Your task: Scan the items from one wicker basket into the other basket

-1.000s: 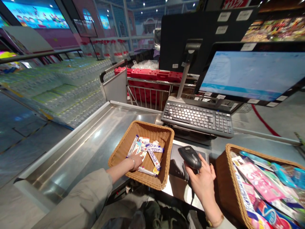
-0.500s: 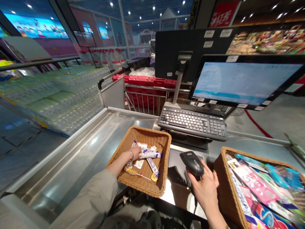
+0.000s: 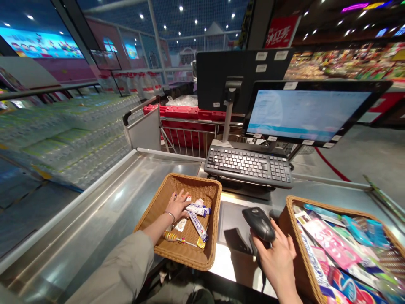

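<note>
My left hand (image 3: 178,207) reaches into a brown woven basket (image 3: 217,219), fingers spread over blue-and-white candy sticks (image 3: 197,226). The fingertips rest on or just above the packs; contact is hard to tell. Beside them lie a white packet with round shapes (image 3: 180,225) and a lollipop-like stick with a striped handle and yellow end (image 3: 201,242). In my right hand (image 3: 278,257) is a black handheld barcode scanner (image 3: 257,223), held over the counter with its head tilted to the left and its cable hanging below.
A second woven basket (image 3: 289,215), full of colourful packages, stands to the right. Behind are a keyboard (image 3: 248,165) and a lit monitor (image 3: 303,112). The steel counter (image 3: 117,207) runs left, with a metal cart (image 3: 186,131) beyond it.
My left hand has opened and spread its fingers over the packs. One candy stick near it has shifted. The scanner in my right hand has turned slightly; the camera view has moved a little.
</note>
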The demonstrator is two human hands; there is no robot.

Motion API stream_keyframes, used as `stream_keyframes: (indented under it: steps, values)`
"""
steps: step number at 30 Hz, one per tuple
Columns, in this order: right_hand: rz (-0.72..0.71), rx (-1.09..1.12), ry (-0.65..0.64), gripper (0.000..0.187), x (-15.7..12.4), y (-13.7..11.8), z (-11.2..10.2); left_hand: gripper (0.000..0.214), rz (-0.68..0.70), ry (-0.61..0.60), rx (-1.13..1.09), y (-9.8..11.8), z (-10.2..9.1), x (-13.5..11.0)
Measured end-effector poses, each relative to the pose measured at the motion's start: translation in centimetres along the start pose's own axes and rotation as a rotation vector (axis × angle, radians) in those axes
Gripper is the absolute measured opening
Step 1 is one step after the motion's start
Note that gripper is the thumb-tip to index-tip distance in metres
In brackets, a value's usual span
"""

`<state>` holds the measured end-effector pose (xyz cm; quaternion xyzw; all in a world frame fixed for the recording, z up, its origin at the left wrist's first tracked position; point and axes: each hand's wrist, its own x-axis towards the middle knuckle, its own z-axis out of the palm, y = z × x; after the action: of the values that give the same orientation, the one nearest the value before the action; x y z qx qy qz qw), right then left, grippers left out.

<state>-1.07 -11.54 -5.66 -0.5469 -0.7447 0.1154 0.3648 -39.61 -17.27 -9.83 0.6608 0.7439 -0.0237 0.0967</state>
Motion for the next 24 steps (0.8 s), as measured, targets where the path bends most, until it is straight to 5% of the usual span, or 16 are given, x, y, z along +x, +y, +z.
stream_keyframes:
  steps: [11, 24]
  values:
    - [0.054, -0.005, 0.004, 0.06, -0.1, 0.5, -0.5, 0.036, 0.092, 0.049, -0.017, -0.3, 1.6, 0.6]
    - [0.004, -0.01, 0.032, 0.051, -0.2, -0.3, -0.8, 0.011, 0.057, 0.093, -0.038, 0.4, 0.9, 0.2]
